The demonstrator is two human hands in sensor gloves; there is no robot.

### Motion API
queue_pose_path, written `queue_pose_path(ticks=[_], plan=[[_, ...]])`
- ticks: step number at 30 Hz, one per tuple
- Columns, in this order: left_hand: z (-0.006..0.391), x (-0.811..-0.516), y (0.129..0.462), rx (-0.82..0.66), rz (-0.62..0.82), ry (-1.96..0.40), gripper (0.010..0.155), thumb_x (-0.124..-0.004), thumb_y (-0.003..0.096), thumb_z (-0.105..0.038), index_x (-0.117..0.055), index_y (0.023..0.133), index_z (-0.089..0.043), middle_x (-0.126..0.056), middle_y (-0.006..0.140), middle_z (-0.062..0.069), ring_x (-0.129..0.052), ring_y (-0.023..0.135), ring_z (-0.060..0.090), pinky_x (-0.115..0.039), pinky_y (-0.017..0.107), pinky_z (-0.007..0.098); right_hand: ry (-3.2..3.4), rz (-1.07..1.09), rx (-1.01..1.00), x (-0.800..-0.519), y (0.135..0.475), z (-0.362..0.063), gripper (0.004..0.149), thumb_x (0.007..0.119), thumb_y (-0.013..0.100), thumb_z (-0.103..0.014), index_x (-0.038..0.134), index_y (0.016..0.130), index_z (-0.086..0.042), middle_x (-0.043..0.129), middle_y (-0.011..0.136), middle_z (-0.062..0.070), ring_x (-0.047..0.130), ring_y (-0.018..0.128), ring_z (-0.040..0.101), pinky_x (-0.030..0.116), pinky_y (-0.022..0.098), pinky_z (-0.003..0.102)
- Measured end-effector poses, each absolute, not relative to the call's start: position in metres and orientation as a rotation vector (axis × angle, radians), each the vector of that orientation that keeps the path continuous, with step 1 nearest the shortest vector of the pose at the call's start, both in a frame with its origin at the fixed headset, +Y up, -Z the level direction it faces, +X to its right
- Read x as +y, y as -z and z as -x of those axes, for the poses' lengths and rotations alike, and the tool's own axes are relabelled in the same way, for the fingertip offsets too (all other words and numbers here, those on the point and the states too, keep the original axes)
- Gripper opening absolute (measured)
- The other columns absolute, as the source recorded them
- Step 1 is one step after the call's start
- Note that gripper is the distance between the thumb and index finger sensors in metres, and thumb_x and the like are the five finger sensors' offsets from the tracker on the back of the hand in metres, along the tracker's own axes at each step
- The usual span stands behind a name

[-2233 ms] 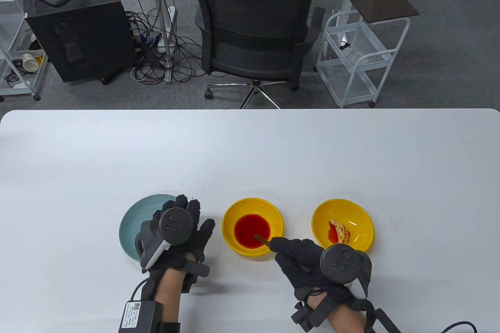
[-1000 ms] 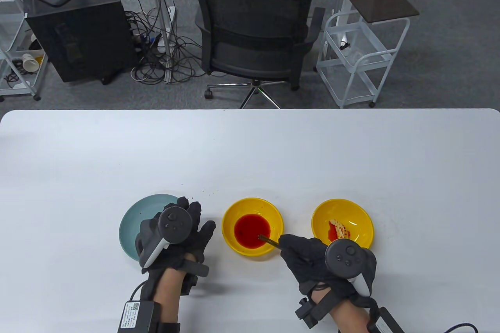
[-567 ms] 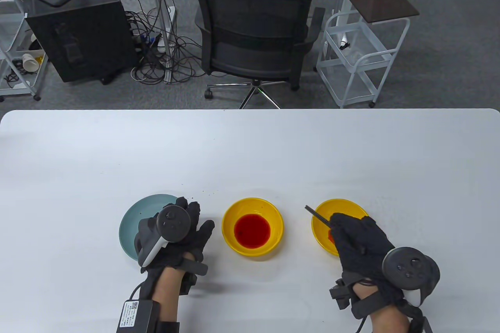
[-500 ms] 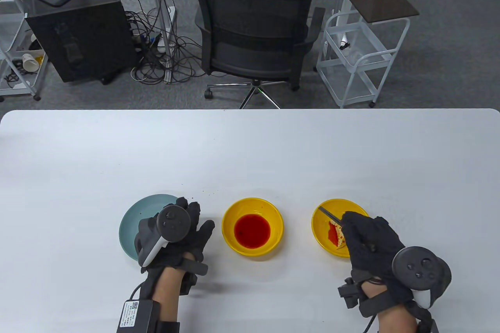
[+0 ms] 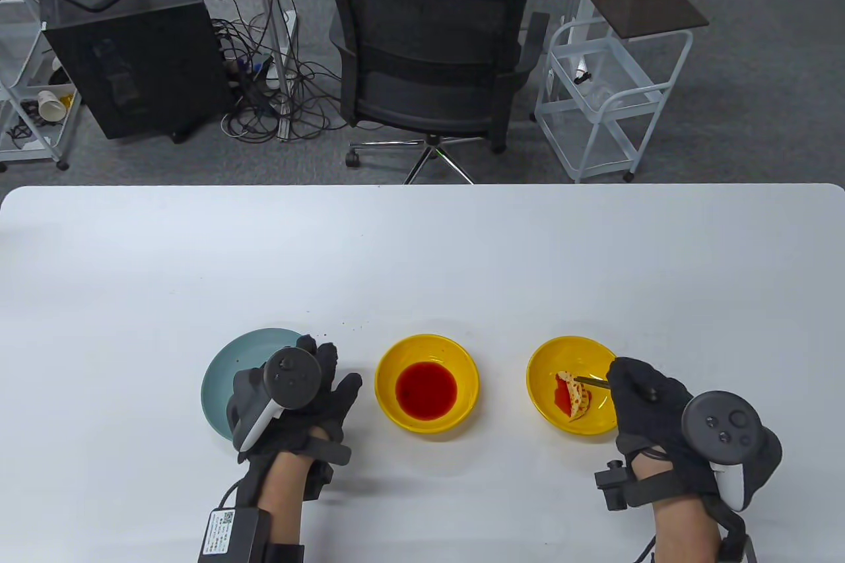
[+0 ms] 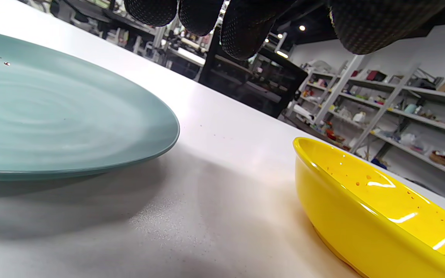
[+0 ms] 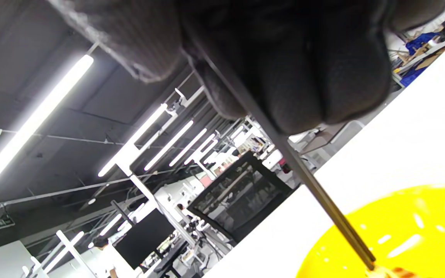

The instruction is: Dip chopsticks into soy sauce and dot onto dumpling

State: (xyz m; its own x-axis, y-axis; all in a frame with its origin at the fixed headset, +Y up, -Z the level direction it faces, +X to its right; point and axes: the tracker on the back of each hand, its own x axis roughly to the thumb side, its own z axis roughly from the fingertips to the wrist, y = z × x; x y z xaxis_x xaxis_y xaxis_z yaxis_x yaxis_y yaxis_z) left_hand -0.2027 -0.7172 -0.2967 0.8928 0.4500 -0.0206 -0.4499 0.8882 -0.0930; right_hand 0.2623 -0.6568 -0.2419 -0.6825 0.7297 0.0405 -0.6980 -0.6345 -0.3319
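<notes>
My right hand (image 5: 643, 401) grips dark chopsticks (image 5: 592, 381), whose tips touch the red-stained dumpling (image 5: 575, 395) in the right yellow bowl (image 5: 548, 358). In the right wrist view the chopsticks (image 7: 307, 179) run from my gloved fingers (image 7: 323, 77) down into the yellow bowl (image 7: 419, 216). The middle yellow bowl (image 5: 389, 362) holds red soy sauce (image 5: 426, 390). My left hand (image 5: 310, 391) rests flat, fingers spread, on the right edge of a teal plate (image 5: 221, 375) and holds nothing. In the left wrist view its fingertips (image 6: 245, 31) hang above the table.
The white table (image 5: 422, 259) stretches far beyond the dishes. The left wrist view shows the teal plate (image 6: 52, 112) and the sauce bowl's rim (image 6: 361, 200). A black office chair (image 5: 429, 61) and a white cart (image 5: 607, 88) stand behind the table.
My right hand lifted the chopsticks out of the sauce bowl, carried them right and lowered their tips onto the dumpling. The left hand has stayed still.
</notes>
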Motion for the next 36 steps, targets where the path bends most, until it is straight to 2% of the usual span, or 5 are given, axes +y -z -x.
queue_pose_path(ticks=[10,14,18,23,36], plan=[[0.204,-0.717,0.297,0.001,0.104,-0.468,0.077,-0.070,0.0476,-0.064,-0.061,0.109,-0.018,-0.043,0.118,0.011,-0.049,0.106,0.049,-0.038,0.072,0.071,-2.356,0.113,-0.347,-0.651,0.237,-0.260,0.052,0.075,0.044,-0.046,0.091,0.073,-0.007,0.102,0.065,0.021,0.098,0.053,0.047,0.060,0.063,0.074],[0.204,-0.716,0.297,0.003,0.104,-0.473,0.077,-0.070,0.0476,-0.064,-0.061,0.109,-0.018,-0.043,0.118,0.011,-0.049,0.106,0.049,-0.038,0.072,0.071,-2.315,0.113,-0.396,-0.647,0.234,-0.264,0.052,0.075,0.044,-0.046,0.091,0.073,-0.007,0.102,0.064,0.021,0.098,0.053,0.047,0.060,0.063,0.074],[0.204,-0.717,0.297,0.001,0.103,-0.473,0.077,-0.070,0.0476,-0.064,-0.061,0.109,-0.017,-0.043,0.118,0.011,-0.049,0.106,0.049,-0.038,0.072,0.071,-2.269,0.116,-0.445,-0.647,0.234,-0.267,0.053,0.076,0.044,-0.046,0.088,0.077,-0.007,0.099,0.070,0.021,0.096,0.058,0.048,0.057,0.064,0.074],[0.204,-0.716,0.297,0.002,0.101,-0.471,0.077,-0.070,0.0474,-0.064,-0.061,0.109,-0.018,-0.043,0.118,0.010,-0.049,0.106,0.049,-0.038,0.072,0.071,-2.345,0.133,-0.377,-0.655,0.241,-0.262,0.052,0.078,0.043,-0.045,0.087,0.080,-0.009,0.098,0.075,0.021,0.095,0.062,0.048,0.057,0.065,0.074],[0.206,-0.716,0.296,0.005,0.102,-0.477,0.078,-0.070,0.0478,-0.064,-0.059,0.109,-0.018,-0.039,0.119,0.010,-0.041,0.109,0.048,-0.034,0.073,0.071,-2.331,0.100,-0.332,-0.653,0.238,-0.264,0.050,0.077,0.044,-0.043,0.088,0.078,-0.008,0.097,0.074,0.022,0.094,0.062,0.050,0.055,0.065,0.075]])
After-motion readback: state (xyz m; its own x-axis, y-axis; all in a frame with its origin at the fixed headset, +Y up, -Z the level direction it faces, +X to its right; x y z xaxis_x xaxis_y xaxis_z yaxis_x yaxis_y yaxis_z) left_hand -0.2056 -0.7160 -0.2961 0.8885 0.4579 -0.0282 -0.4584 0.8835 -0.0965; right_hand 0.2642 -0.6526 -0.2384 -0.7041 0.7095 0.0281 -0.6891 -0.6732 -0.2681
